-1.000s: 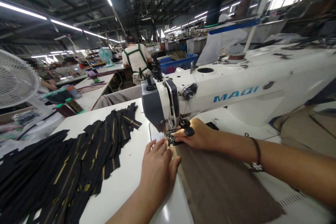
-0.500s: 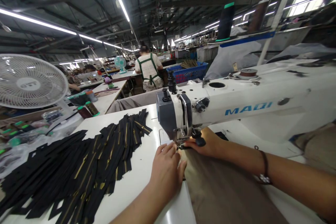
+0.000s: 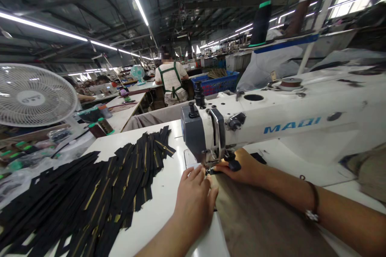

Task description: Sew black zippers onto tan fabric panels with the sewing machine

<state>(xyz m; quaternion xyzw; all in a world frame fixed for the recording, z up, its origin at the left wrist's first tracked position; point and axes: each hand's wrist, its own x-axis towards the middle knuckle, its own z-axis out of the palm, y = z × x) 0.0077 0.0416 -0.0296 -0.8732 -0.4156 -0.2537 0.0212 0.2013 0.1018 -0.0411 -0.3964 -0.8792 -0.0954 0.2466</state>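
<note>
A white sewing machine (image 3: 289,108) stands across the right, its needle area low at the head's left end. Brown fabric (image 3: 256,217) runs from under the needle toward me. My left hand (image 3: 194,194) is just left of the presser foot, fingers bent over the fabric's edge and thumb toward it. From behind the fabric, my right hand (image 3: 244,166) grips its edge by the foot, thumb and forefinger pinched together. A small black strip shows between the hands at the foot; its kind is hard to make out. The fingertips are partly hidden.
Black zippers (image 3: 126,176) with gold teeth lie heaped on the white table (image 3: 169,180) at left. A white fan (image 3: 33,94) stands beyond them. A co-worker (image 3: 171,78) sits ahead, near a blue basket (image 3: 215,82). Thread cones (image 3: 261,24) stand at upper right.
The view has shifted slightly, so the machine appears a little farther right. Both hands keep nearly the same place at the presser foot and the same hold on the fabric.
</note>
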